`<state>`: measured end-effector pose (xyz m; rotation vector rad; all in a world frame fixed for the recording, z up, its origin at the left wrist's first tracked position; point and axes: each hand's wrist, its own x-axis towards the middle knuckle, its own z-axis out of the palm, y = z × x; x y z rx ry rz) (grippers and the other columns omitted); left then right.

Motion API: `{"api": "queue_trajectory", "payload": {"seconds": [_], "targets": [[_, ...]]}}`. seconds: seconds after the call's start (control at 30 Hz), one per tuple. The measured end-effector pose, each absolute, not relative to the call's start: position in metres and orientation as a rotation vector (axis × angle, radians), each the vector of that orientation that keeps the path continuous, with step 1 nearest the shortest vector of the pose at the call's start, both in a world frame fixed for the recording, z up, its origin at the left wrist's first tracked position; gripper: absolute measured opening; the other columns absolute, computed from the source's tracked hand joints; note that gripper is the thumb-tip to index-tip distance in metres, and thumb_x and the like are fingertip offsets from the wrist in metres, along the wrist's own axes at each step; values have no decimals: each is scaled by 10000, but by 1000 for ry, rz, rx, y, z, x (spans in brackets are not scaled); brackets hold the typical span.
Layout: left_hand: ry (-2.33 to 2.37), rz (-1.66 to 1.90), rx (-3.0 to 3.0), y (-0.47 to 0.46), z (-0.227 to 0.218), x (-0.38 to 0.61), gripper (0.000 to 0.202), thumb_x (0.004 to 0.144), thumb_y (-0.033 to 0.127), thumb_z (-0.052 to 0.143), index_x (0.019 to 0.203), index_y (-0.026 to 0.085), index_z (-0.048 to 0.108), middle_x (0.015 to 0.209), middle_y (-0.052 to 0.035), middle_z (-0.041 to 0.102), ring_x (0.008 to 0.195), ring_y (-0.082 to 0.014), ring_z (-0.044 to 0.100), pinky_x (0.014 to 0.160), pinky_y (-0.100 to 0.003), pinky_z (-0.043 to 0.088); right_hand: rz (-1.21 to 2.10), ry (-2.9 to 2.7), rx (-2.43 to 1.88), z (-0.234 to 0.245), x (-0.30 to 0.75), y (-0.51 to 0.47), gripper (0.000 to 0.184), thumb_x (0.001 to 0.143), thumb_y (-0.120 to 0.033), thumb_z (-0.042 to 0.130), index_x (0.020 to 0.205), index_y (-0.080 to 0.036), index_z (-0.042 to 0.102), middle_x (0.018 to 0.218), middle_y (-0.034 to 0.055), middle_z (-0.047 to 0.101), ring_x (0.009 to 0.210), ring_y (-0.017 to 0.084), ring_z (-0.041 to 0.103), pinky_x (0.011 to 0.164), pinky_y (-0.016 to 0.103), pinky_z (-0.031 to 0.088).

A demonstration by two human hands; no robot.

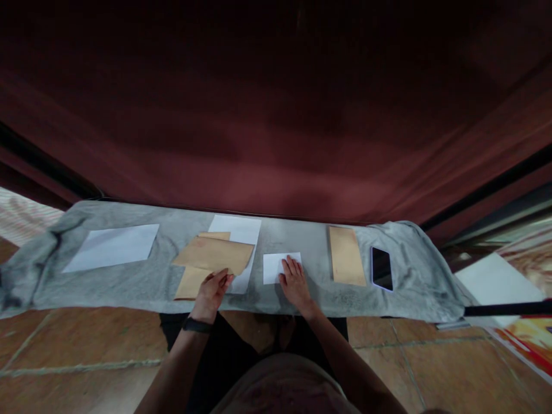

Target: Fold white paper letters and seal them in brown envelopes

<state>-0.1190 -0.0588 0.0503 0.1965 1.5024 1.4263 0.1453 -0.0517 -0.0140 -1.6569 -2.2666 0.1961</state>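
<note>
My left hand [212, 292] grips the near edge of a brown envelope [214, 253] that lies tilted over another brown envelope [190, 282] and a white sheet [238, 230]. A dark band circles that wrist. My right hand [294, 280] rests flat, fingers together and stretched out, on a small folded white paper [272, 265]. Everything lies on a grey cloth [129, 282] spread over the floor.
A white sheet [112, 246] lies at the left of the cloth. A brown envelope [346, 255] and a dark phone [382, 268] lie at the right. A dark red curtain [276, 144] hangs behind. Tiled floor [77, 356] is in front; printed paper [526, 333] sits far right.
</note>
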Motion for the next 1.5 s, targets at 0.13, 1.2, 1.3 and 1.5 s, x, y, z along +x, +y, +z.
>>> {"api": "queue_trajectory", "payload": {"seconds": [0.13, 1.2, 1.3, 1.5], "targets": [[1464, 1392, 88, -60, 49, -117, 220, 797, 57, 626, 654, 213, 567, 596, 30, 642, 583, -113, 663, 729, -235, 600, 178, -2272, -1667, -11, 146, -51, 484, 1051, -286, 369, 1503, -143, 468, 1599, 113, 412, 1489, 244, 366, 1217, 449, 307], [1692, 521, 2466, -50, -5, 16, 579, 1020, 332, 342, 1557, 115, 359, 1610, -159, 380, 1527, -294, 284, 1255, -561, 184, 112, -2147, -1714, -14, 196, -60, 522, 1030, -228, 373, 1540, -126, 408, 1590, 126, 422, 1497, 247, 347, 1238, 496, 251], [1393, 445, 2566, -46, -2, 32, 542, 1032, 327, 321, 1544, 165, 398, 1597, -96, 424, 1516, -230, 317, 1270, -479, 204, 138, -2264, -1557, -16, 206, -84, 490, 1010, -216, 436, 1493, -157, 489, 1527, 104, 518, 1453, 228, 422, 1243, 466, 274], [1286, 389, 2593, -31, -8, 54, 575, 1044, 420, 307, 1550, 155, 377, 1611, -105, 400, 1520, -213, 306, 1265, -459, 211, 197, -2315, -1518, -10, 216, -102, 456, 1011, -207, 447, 1454, -142, 530, 1495, 104, 554, 1425, 224, 461, 1243, 447, 293]]}}
